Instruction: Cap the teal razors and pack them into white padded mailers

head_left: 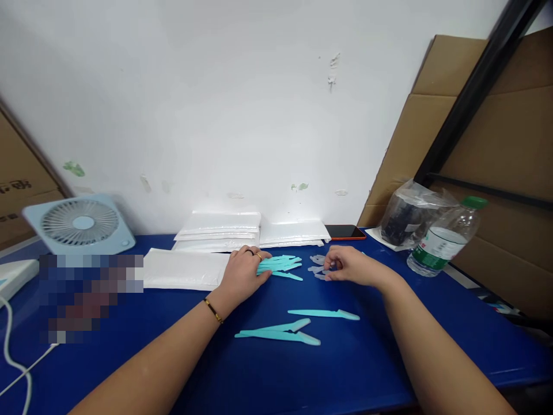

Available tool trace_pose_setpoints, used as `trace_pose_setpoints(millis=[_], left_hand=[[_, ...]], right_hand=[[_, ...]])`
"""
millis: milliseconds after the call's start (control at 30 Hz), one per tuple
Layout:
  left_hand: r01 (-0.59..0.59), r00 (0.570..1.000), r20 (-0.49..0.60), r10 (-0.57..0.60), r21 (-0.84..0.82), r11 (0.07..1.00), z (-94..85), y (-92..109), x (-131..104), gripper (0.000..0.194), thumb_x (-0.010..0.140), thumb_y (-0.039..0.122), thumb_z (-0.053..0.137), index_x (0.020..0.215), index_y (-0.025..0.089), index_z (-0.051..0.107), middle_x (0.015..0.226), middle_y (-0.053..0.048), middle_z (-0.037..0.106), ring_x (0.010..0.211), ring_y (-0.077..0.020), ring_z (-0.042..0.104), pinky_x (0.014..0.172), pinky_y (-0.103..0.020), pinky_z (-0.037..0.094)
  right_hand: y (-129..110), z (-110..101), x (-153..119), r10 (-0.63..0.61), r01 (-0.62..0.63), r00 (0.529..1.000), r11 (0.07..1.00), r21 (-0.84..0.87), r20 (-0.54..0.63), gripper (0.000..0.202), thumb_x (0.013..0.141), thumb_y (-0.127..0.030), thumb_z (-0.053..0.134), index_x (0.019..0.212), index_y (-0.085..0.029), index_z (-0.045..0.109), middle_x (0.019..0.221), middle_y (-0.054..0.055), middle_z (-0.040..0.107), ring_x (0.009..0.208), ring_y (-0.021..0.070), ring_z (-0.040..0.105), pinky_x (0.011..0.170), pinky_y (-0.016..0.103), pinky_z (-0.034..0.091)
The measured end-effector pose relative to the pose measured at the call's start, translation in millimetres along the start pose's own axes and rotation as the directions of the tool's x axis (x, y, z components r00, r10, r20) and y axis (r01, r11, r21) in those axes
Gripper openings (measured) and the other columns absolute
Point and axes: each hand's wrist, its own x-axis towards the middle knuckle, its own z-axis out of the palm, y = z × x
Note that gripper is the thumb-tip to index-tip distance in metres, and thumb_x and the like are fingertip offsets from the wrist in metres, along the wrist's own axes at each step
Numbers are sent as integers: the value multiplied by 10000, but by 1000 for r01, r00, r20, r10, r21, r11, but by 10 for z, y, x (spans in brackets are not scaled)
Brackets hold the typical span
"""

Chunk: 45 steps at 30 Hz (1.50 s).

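A bundle of turquoise eyebrow razors [283,265] lies at the middle of the blue table. My left hand [245,269] is curled over their handle ends, its thumb along the near side. To the right is a small group of clear plastic blade covers [318,260]. My right hand [344,265] is bent over them, thumb and fingers pinched close at a clear cover [321,276]. Closer to me, a single eyebrow razor [322,313] lies flat. Two more razors [279,334] lie crossed below it, with covers on their blades.
White padded envelopes [184,269] lie left and behind, some stacked against the wall. A phone [345,232] rests at the back. To the right stand a water bottle [444,239] and a bagged dark item [401,219]. At left are a fan [82,225] and a white cable [8,351].
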Motion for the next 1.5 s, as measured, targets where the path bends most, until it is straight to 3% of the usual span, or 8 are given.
trace_pose_setpoints(millis=[200, 367, 733, 933, 1033, 1133, 1300, 1500], left_hand=[[-183, 957, 178, 228, -238, 954, -5, 324, -121, 243, 812, 416, 525, 881, 225, 658, 869, -16, 649, 855, -177, 558, 780, -290, 394], [-258, 900, 270, 344, -307, 916, 60, 407, -166, 200, 812, 370, 544, 897, 222, 648, 839, -7, 650, 791, -155, 576, 682, -239, 408], [-120, 975, 172, 141, -126, 985, 48, 135, 19, 198, 845, 193, 445, 764, 187, 626, 805, -23, 614, 765, -156, 561, 710, -263, 413], [-16, 977, 204, 63, -226, 974, -124, 68, -52, 260, 773, 387, 554, 960, 215, 611, 944, -29, 602, 812, -167, 565, 674, -253, 425], [-70, 878, 426, 216, -333, 941, -224, 180, -141, 260, 728, 466, 587, 810, 227, 649, 775, 8, 623, 677, -134, 565, 561, -219, 395], [-35, 795, 561, 230, -335, 941, -223, 296, -197, 206, 692, 430, 630, 746, 233, 654, 672, 28, 627, 577, -117, 540, 466, -212, 333], [-54, 907, 394, 149, -241, 969, -103, 380, -195, 118, 764, 305, 548, 746, 228, 637, 722, 12, 642, 659, -137, 551, 535, -222, 341], [-46, 904, 412, 117, -178, 983, -58, 359, -184, 139, 742, 357, 597, 765, 223, 626, 735, 8, 629, 670, -145, 552, 528, -229, 342]], right_hand=[[-133, 28, -163, 80, -52, 882, 996, -73, 464, 287, 497, -313, 748, 737, -183, 658, 711, -1, 611, 592, 140, 540, 463, 208, 336], [-263, 150, -75, -34, 74, 930, 993, -96, 367, 129, 622, -250, 657, 724, -179, 620, 692, -4, 597, 583, 120, 515, 478, 208, 318], [-191, 158, 37, -59, 58, 993, 998, 14, 106, 118, 798, -287, 511, 775, -176, 545, 651, -10, 583, 473, 92, 541, 498, 201, 368], [-104, 82, 51, 87, -85, 994, 996, 35, -61, 229, 750, -362, 581, 869, -167, 598, 699, 22, 611, 473, 106, 537, 495, 218, 376], [-245, 71, -5, -40, 41, 999, 997, 60, -24, 227, 770, -366, 551, 849, -170, 635, 717, 25, 610, 512, 106, 529, 508, 217, 373], [-388, 106, -45, -141, 133, 983, 988, 77, 120, 235, 765, -383, 561, 804, -171, 657, 678, 14, 599, 542, 108, 520, 507, 209, 358], [-476, 279, -5, -206, 202, 949, 979, 40, 239, 273, 680, -413, 663, 836, -190, 638, 724, 0, 602, 608, 115, 517, 511, 199, 329], [-465, 414, 67, -214, 216, 944, 976, 21, 250, 174, 736, -348, 614, 769, -177, 613, 683, -8, 588, 582, 101, 488, 511, 199, 308]])
